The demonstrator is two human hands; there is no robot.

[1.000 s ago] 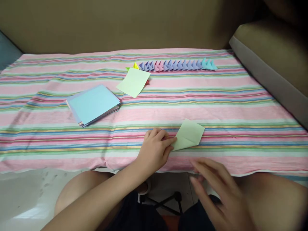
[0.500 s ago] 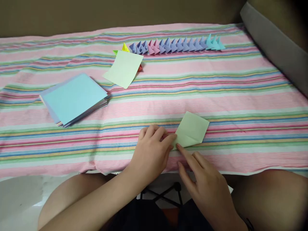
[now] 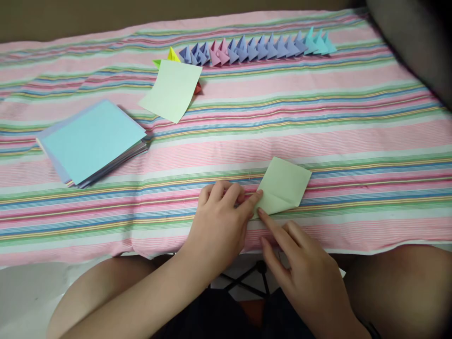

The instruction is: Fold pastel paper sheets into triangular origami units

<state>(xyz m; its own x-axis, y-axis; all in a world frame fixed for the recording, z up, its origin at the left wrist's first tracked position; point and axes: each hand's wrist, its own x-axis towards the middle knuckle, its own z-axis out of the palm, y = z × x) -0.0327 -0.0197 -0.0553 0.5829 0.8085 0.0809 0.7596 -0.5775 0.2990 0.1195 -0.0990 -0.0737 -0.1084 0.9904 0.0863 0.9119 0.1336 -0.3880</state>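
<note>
A pale green sheet of paper [image 3: 285, 182] lies near the table's front edge, with its lower edge folded over. My left hand [image 3: 222, 212] is closed at the sheet's left corner, its index fingertip on the paper and the other fingers curled. What the left thumb does is hidden. My right hand [image 3: 300, 263] reaches in from below. Its index finger is stretched out and its tip touches the folded edge beside the left fingertip, while the thumb stands apart. The right hand's other fingers are bent and partly hidden.
A stack of coloured paper [image 3: 95, 141], light blue on top, lies at left. Another pale green sheet [image 3: 173, 89] rests partly over small yellow, green and red folded pieces. Behind stands a row of folded paper pieces [image 3: 261, 49]. A striped cloth [image 3: 219, 146] covers the table.
The camera view has shifted slightly, so the stack and folded row appear higher and the stack further left. My right index fingertip has moved slightly along the folded edge, staying near the left fingertip.
</note>
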